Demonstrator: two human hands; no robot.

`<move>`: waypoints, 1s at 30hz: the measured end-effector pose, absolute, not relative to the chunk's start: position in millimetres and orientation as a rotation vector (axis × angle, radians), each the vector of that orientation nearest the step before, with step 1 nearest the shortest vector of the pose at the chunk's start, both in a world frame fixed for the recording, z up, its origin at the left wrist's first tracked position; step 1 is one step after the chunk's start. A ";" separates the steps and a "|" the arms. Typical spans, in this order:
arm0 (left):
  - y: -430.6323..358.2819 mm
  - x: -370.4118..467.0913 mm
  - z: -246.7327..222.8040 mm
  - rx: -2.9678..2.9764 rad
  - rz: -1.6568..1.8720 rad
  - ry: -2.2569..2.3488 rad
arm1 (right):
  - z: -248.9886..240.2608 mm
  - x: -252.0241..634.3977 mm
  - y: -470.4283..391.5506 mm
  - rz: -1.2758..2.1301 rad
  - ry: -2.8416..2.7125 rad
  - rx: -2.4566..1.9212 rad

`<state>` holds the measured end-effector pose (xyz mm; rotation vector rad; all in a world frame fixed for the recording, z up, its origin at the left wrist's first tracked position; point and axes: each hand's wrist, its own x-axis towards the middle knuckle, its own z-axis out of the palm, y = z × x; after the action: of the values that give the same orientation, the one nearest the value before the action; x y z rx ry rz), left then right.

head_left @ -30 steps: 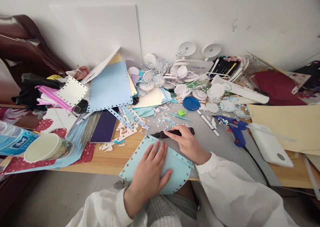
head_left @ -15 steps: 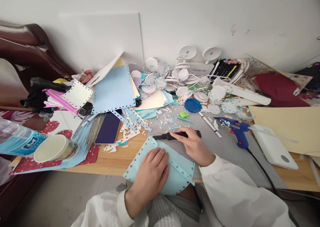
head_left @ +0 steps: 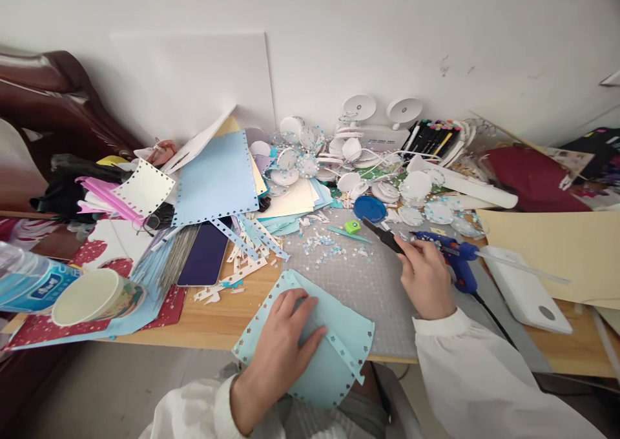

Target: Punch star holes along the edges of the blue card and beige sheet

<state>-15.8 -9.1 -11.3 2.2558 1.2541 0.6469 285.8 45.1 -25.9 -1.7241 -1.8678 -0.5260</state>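
A light blue-green paper sheet [head_left: 334,361] with star-shaped holes along its edges lies at the front edge of the table, partly overhanging it. A narrow strip with the same holes crosses it diagonally. My left hand [head_left: 287,336] rests on this sheet with its fingers spread. My right hand [head_left: 426,277] is closed around a black-handled cutter [head_left: 386,235] over the grey cutting mat, its tip pointing at the blue lid [head_left: 369,208]. Just behind my right hand is a blue glue gun [head_left: 462,268].
Left: a paper cup [head_left: 92,297], water bottle [head_left: 36,281], dark phone [head_left: 203,255] and paper strips. Back: blue punched sheet [head_left: 216,181], white discs and markers [head_left: 433,141]. Right: white power bank [head_left: 530,290], with a cable beside it. Small scraps dot the mat [head_left: 358,297].
My right hand has moved right, away from the blue-green sheet, carrying the cutter. My left hand stays on the sheet, its thumb and fingers more spread. The view has shifted slightly.
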 end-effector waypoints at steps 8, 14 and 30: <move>-7.3 -11.3 -5.5 2.192 0.654 1.285 | -5.4 261.0 42.8 -0.417 -1.938 -1.768; -4.1 -8.1 -7.1 1.991 0.844 1.344 | 7.4 200.7 -18.0 0.148 -2.050 -1.706; 77.5 -83.2 48.3 0.895 1.676 1.203 | -18.2 191.0 -42.8 0.627 -1.829 -1.754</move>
<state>-83.2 77.5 48.3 0.8947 1.2033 1.6757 191.0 -42.8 -18.2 -1.7545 -1.8288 0.6265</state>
